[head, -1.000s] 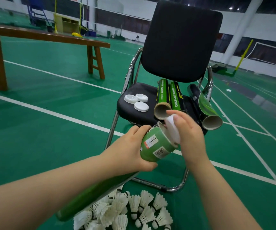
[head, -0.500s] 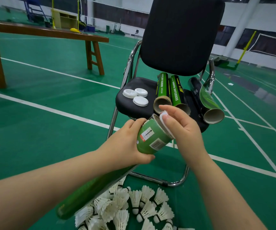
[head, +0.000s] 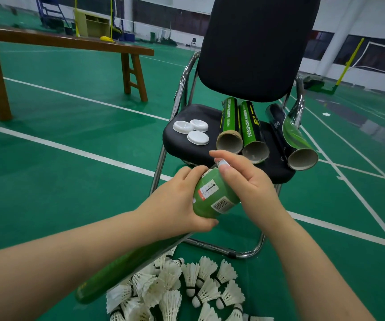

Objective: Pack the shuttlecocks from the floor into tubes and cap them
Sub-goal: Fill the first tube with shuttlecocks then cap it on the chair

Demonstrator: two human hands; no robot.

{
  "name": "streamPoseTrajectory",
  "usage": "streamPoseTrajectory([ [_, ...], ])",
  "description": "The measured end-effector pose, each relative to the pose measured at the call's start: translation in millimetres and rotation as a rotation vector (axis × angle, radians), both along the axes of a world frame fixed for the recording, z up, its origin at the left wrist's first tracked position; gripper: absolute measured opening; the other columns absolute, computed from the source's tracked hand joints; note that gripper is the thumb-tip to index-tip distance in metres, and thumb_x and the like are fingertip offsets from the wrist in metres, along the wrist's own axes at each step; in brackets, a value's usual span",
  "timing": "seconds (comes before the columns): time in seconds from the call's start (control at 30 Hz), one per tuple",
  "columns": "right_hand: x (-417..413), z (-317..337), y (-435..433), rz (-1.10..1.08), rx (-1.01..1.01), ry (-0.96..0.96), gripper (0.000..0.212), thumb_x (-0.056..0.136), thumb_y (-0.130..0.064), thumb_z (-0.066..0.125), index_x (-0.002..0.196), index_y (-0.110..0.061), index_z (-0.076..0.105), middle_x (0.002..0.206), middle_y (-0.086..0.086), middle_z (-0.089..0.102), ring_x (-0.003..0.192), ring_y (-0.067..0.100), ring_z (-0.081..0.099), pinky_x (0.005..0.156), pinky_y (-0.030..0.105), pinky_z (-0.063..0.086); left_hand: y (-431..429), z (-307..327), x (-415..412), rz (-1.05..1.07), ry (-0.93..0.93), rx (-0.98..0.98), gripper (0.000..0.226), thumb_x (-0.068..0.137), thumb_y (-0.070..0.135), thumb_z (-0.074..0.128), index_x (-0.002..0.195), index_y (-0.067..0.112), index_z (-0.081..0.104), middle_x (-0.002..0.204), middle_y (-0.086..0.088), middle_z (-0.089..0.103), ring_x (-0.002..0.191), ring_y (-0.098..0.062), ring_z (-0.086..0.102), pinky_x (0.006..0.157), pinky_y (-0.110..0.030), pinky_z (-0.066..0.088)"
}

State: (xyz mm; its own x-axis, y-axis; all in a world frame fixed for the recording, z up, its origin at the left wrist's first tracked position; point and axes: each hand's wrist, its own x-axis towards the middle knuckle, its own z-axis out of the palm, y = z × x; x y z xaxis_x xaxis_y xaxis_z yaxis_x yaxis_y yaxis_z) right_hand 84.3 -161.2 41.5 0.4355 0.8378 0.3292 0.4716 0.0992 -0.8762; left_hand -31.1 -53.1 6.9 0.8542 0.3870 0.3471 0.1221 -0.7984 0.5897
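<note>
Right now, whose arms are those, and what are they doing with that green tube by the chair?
No machine here: the arms are a person's, who wears a camera on the head, so the one picture looks down at their own hands. The left hand grips a green tube. The right hand holds a white cap in its fingers at the tube's open end. On the chair lie three more caps and three open tubes. White shuttlecocks lie on the green floor below.
</note>
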Motion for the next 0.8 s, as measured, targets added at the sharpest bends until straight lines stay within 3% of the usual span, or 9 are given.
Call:
streamPoseTrajectory([
  [0.1, 0, 4, -2, 0.071, -0.099, -0.099, 0.031, 0.078, -0.048, 0.049, 0.106, -0.062, 0.05, 0.114, -0.028, 0.052, 0.106, -0.014, 0.049, 0.076, 0.004, 0.042, 1, -1, -2, 0.0, 0.001, -0.005, 0.085, 0.063, 0.042, 0.08, 0.133, 0.031, 0.031, 0.111, 0.009, 0.041, 0.095, -0.005, 0.049, 0.084, -0.021, 0.048],
  [0.2, 0, 6, -4, 0.116, -0.187, -0.153, 0.054, 0.064, -0.056, 0.063, 0.107, -0.074, 0.037, 0.123, -0.032, 0.044, 0.115, -0.007, 0.047, 0.089, 0.016, 0.045, 2, 1, -3, -0.003, 0.018, 0.004, 0.084, 0.064, 0.04, 0.079, 0.132, 0.031, 0.032, 0.11, 0.008, 0.042, 0.095, -0.007, 0.048, 0.082, -0.018, 0.044],
  [0.3, 0, 6, -4, 0.115, -0.204, -0.197, 0.067, 0.065, -0.047, 0.069, 0.113, -0.074, 0.031, 0.129, -0.032, 0.04, 0.121, 0.002, 0.047, 0.099, 0.034, 0.046, 3, 1, -2, -0.006, 0.035, 0.0, 0.081, 0.063, 0.04, 0.078, 0.129, 0.033, 0.033, 0.107, 0.006, 0.049, 0.093, -0.009, 0.051, 0.081, -0.024, 0.046],
  [0.4, 0, 5, -4, 0.107, -0.2, -0.201, 0.07, 0.065, -0.05, 0.068, 0.119, -0.071, 0.029, 0.132, -0.032, 0.039, 0.124, 0.003, 0.045, 0.102, 0.039, 0.043, 2, 3, -2, -0.04, 0.033, -0.029, 0.075, 0.064, 0.037, 0.078, 0.125, 0.032, 0.036, 0.099, 0.011, 0.06, 0.086, -0.005, 0.057, 0.074, -0.024, 0.05],
  [0.53, 1, -2, -5, 0.109, -0.177, -0.133, 0.074, 0.062, -0.057, 0.064, 0.125, -0.069, 0.027, 0.139, -0.03, 0.036, 0.126, 0.001, 0.044, 0.101, 0.033, 0.044, 1, 9, -4, -0.023, 0.077, 0.045, 0.07, 0.064, 0.037, 0.077, 0.121, 0.03, 0.037, 0.095, 0.011, 0.062, 0.082, -0.009, 0.06, 0.07, -0.025, 0.051],
  [0.73, 1, -9, -5, 0.119, -0.125, -0.061, 0.066, 0.071, -0.045, 0.06, 0.12, -0.072, 0.025, 0.127, -0.042, 0.034, 0.123, -0.007, 0.043, 0.094, 0.015, 0.042, -1, 11, -4, 0.002, 0.135, 0.065, 0.06, 0.063, 0.038, 0.075, 0.111, 0.028, 0.04, 0.091, 0.01, 0.06, 0.078, -0.008, 0.06, 0.067, -0.029, 0.053],
  [0.8, -2, -12, -4, 0.137, -0.108, -0.018, 0.062, 0.074, -0.038, 0.058, 0.118, -0.07, 0.027, 0.12, -0.045, 0.037, 0.114, -0.015, 0.046, 0.084, 0.007, 0.043, -1, 13, -4, 0.007, 0.16, 0.106, 0.058, 0.062, 0.038, 0.074, 0.109, 0.026, 0.042, 0.089, 0.009, 0.06, 0.076, -0.008, 0.059, 0.066, -0.03, 0.054],
])
